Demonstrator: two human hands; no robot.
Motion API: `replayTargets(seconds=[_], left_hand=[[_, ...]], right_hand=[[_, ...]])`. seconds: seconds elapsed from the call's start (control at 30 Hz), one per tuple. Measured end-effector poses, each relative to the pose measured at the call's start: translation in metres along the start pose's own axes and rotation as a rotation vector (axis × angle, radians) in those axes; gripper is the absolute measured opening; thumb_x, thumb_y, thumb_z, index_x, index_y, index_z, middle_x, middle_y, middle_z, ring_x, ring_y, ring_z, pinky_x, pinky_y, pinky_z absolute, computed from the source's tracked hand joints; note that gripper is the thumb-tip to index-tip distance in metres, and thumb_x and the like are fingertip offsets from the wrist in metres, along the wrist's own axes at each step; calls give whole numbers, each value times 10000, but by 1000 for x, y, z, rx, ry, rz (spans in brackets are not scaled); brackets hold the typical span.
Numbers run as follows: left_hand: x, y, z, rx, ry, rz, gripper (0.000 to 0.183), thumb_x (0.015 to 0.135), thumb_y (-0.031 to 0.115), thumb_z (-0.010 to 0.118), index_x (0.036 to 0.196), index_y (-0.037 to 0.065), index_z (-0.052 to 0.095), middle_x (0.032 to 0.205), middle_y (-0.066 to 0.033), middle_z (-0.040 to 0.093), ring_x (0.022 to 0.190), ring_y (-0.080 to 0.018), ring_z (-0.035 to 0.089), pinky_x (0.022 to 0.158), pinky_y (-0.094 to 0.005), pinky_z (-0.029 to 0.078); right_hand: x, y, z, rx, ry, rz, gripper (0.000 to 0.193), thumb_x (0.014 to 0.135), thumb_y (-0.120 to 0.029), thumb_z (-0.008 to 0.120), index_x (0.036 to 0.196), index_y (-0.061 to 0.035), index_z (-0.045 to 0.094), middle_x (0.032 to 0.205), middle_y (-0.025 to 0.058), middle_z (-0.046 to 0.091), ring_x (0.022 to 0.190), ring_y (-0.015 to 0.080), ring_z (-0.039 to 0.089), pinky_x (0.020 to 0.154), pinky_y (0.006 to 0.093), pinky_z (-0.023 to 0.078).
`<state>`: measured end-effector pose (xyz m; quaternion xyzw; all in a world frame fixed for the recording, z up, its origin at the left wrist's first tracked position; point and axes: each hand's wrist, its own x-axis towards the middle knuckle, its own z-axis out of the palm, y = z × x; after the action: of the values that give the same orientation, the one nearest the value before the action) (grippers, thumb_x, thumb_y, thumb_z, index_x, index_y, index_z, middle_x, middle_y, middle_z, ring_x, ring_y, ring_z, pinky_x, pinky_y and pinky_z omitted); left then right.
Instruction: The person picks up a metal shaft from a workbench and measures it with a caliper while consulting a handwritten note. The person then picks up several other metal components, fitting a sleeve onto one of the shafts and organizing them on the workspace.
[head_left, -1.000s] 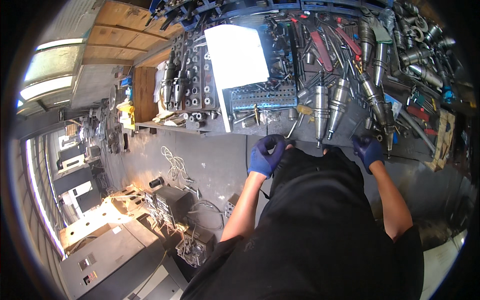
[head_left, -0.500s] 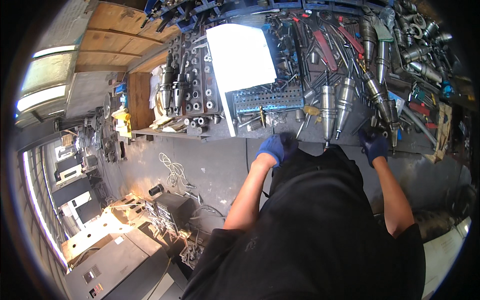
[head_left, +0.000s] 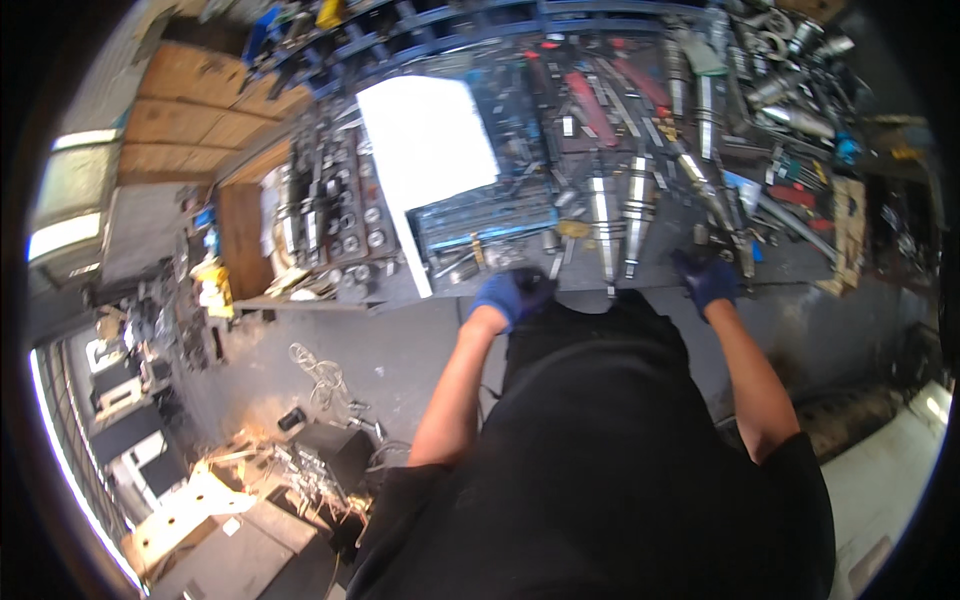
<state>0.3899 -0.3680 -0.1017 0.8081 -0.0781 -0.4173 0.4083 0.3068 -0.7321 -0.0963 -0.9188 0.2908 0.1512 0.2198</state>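
Observation:
My left hand (head_left: 515, 297), in a blue glove with a dark palm, rests at the bench's front edge, near a small metal rod (head_left: 560, 261). At the same edge, farther right, my right hand (head_left: 708, 280) in a matching glove lies close to a slanting tool holder (head_left: 707, 187). Motion blur smears the fingers of both hands, and I make out nothing held in either. Between the hands, two steel tool holders (head_left: 606, 235) lie side by side, pointing toward me. A white sheet of paper (head_left: 430, 140) covers part of a blue drill stand (head_left: 490, 230).
Red-handled tools (head_left: 590, 110) and loose metal parts crowd the workbench (head_left: 790, 262). Blue bins (head_left: 440, 35) line its back. Collets (head_left: 375, 238) stand in rows at the left, beside a wooden shelf (head_left: 180, 120). A coiled cable (head_left: 318, 372) lies on the floor.
The view has shifted, so the bench and both hands appear farther left and slightly lower. Relative to the bench edge, both hands stay in about the same places.

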Motion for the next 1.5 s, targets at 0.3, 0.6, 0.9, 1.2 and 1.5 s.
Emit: replayTargets(seconds=[0.3,0.6,0.9,1.2,1.5], left_hand=[[14,-16,9,99,49,33,290,989,311,644,909,37,697,705,-44,692,615,-109,645,588,-283,506],[2,23,5,-107,57,-147,313,953,319,682,963,8,718,747,-63,717,602,-129,662,587,-292,504],[5,18,9,-81,81,-194,321,955,332,673,993,17,726,742,-71,728,597,-129,668,583,-289,505],[2,21,6,-16,70,-162,368,972,392,622,953,38,723,709,-79,722,601,-137,665,614,-302,513],[1,14,10,58,105,-140,383,983,417,586,944,60,720,726,-62,730,626,-138,681,632,-305,514]], right_hand=[[4,-1,-3,76,-148,202,645,831,-702,626,862,-71,753,787,160,729,880,370,704,835,458,537],[7,-1,-4,69,-163,204,615,824,-685,645,910,-87,764,989,202,733,996,417,677,898,473,531],[8,0,-3,20,-110,143,636,831,-707,609,763,-90,750,776,156,718,857,378,701,846,457,540],[5,-5,-10,45,-168,169,572,841,-662,638,910,-110,771,979,187,740,990,403,685,890,463,535],[6,0,-4,55,-138,143,586,848,-666,628,897,-99,771,931,185,739,954,400,689,873,457,537]])
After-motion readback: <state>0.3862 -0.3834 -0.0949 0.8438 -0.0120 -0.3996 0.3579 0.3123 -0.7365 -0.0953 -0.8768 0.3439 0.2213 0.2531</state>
